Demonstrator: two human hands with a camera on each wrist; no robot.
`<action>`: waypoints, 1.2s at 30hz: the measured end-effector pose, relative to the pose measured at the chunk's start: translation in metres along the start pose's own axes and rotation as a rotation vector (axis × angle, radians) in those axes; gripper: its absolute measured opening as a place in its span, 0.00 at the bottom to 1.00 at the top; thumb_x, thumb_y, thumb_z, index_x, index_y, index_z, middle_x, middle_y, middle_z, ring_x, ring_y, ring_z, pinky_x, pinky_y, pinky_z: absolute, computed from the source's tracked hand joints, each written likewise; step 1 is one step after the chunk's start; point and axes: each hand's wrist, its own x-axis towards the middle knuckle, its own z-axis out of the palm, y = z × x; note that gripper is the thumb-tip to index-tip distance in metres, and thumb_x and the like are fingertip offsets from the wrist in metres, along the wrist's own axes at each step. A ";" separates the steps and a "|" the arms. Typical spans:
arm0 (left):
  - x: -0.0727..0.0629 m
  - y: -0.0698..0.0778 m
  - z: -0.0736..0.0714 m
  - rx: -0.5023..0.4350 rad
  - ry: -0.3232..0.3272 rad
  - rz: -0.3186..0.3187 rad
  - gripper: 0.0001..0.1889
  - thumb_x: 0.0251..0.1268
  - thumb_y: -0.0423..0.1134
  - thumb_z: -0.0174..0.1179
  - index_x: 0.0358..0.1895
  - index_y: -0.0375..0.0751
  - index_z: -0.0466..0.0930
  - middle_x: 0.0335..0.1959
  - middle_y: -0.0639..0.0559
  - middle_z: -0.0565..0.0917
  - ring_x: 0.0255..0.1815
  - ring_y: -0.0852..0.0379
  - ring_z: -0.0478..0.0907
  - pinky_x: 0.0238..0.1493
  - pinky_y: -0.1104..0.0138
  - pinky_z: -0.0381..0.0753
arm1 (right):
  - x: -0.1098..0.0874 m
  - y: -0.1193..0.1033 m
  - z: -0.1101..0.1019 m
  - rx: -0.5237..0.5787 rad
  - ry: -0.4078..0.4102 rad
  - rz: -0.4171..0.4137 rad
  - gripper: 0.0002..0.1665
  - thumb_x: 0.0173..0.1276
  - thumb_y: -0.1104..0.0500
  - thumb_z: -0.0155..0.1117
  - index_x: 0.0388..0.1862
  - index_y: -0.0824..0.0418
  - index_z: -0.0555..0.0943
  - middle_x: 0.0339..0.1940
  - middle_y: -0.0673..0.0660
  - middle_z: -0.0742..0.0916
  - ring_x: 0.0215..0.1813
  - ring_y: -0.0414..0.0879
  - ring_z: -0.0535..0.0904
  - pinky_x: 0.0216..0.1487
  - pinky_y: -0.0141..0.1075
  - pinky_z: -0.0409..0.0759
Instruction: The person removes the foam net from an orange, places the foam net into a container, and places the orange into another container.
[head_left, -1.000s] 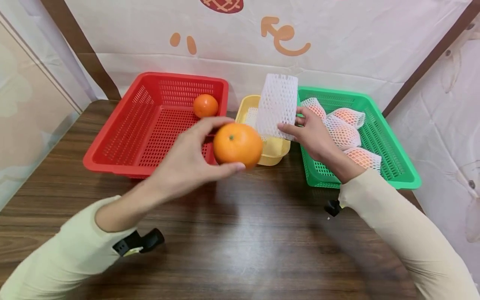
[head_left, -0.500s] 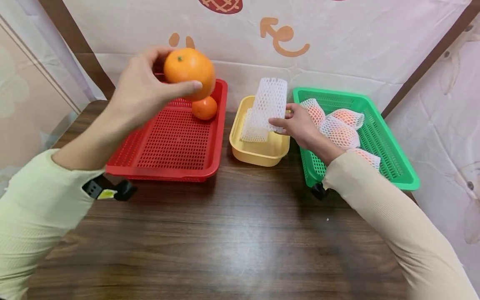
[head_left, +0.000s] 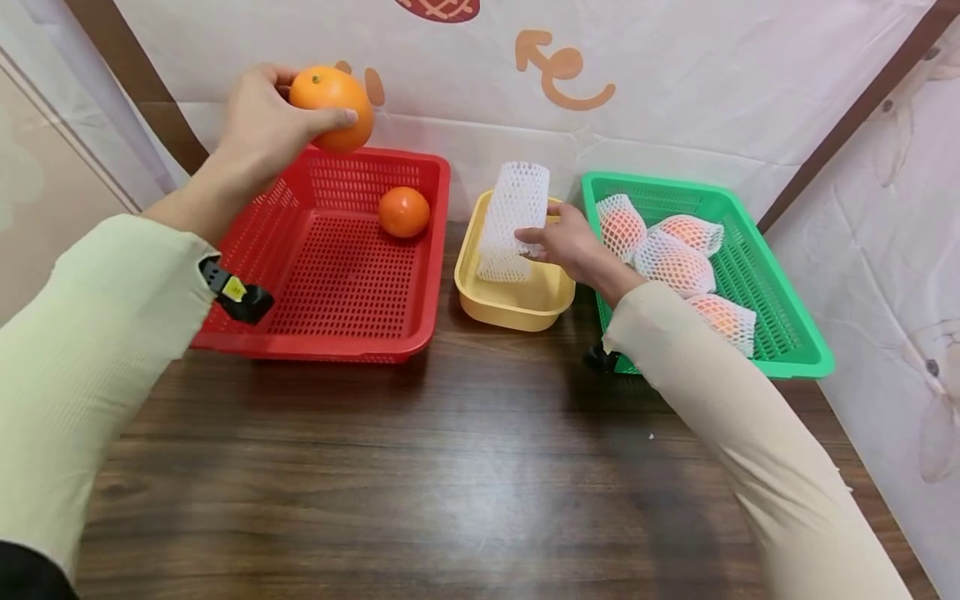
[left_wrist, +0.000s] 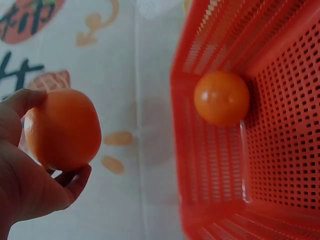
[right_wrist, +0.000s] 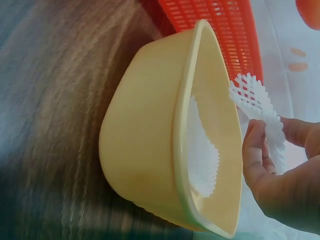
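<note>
My left hand (head_left: 262, 121) grips a whole orange (head_left: 333, 108) between thumb and fingers, held up over the back left of the red basket (head_left: 431, 308). In the left wrist view the held orange (left_wrist: 65, 130) is beside the basket's rim. A second orange (head_left: 403, 212) lies inside the basket. My right hand (head_left: 566, 242) pinches a white foam net sleeve (head_left: 517, 204) above the yellow bin (head_left: 517, 312). Another foam net (right_wrist: 201, 155) lies in that bin, seen in the right wrist view.
At the right stands a green basket (head_left: 795, 333) holding several fruits in white foam nets (head_left: 675, 262). A printed cloth (head_left: 675, 100) hangs behind the containers. Dark wood tabletop (head_left: 450, 467) spreads in front of them.
My left hand has carried the orange leftward and up, from in front of the yellow bin to over the red basket. My right hand has shifted left with the foam net.
</note>
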 end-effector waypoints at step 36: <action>0.051 -0.095 0.031 0.184 -0.214 -0.265 0.34 0.56 0.60 0.64 0.55 0.38 0.68 0.47 0.47 0.69 0.48 0.50 0.65 0.48 0.61 0.71 | 0.022 0.008 0.015 -0.257 -0.037 0.173 0.16 0.68 0.56 0.63 0.41 0.66 0.69 0.41 0.56 0.70 0.30 0.47 0.75 0.55 0.42 0.76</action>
